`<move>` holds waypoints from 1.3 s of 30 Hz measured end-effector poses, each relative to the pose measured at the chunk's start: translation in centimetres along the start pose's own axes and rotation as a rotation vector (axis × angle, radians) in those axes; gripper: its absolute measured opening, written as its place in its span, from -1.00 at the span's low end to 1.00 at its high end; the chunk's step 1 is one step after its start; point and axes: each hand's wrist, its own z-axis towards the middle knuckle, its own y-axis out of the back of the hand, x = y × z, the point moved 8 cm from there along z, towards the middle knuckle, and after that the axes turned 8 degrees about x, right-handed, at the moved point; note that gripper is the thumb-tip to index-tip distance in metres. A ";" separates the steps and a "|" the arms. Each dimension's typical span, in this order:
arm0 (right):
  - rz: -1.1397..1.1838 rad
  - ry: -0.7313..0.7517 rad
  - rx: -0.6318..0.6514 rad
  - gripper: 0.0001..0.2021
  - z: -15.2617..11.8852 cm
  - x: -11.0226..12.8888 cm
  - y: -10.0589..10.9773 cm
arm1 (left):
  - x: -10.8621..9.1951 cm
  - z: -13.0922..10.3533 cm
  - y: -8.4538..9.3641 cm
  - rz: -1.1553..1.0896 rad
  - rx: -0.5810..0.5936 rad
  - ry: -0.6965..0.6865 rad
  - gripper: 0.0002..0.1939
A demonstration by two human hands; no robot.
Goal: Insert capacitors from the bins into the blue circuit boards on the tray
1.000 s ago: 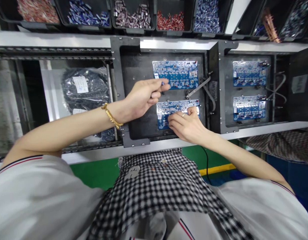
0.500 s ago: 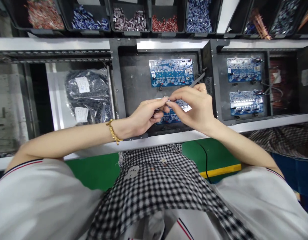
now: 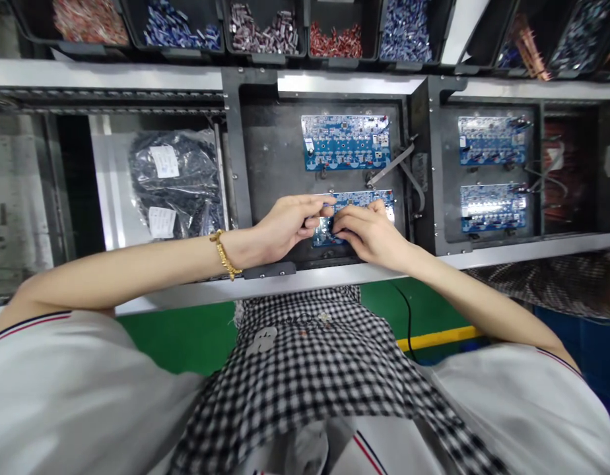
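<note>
My left hand [image 3: 291,227] is closed in a loose pinch over the left part of the lower blue circuit board [image 3: 355,196]. A small blue component [image 3: 327,205] shows at its thumb and fingertips. My right hand [image 3: 372,232] reaches down to that same board with its thumb and fingers drawn together; whatever they hold is hidden. Both hands cover part of the board. Just behind it, the upper blue circuit board [image 3: 347,160] lies flat in the same dark tray [image 3: 272,152].
Black bins with small blue components [image 3: 179,30], purple-grey parts [image 3: 265,33] and red parts [image 3: 335,43] line the back. Grey straps [image 3: 391,165] cross the tray's right side. Further right sit two more circuit boards [image 3: 493,198]. Bagged black parts [image 3: 179,178] lie left.
My hands were touching at the fingertips and have come apart. The right hand has moved down to the lower board, uncovering the grey strap. The view has shifted slightly.
</note>
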 end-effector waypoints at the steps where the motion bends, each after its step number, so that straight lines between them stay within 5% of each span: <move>1: -0.016 0.007 -0.007 -0.83 0.0 0.0 0.1 | 0.1 0.0 0.1 -0.001 -0.011 0.009 -0.80; 12: -0.352 0.126 -0.138 -0.75 -0.5 1.7 0.0 | 1.4 -0.2 0.8 -0.027 -0.064 0.099 -0.75; 30: -0.417 0.195 -0.166 -0.68 -0.4 2.1 0.0 | 2.2 -0.6 0.8 -0.032 -0.102 0.143 -0.69; 39: -0.016 0.105 -0.018 -0.82 0.0 -0.4 -0.5 | 2.1 -0.7 0.3 0.008 -0.084 0.107 -0.70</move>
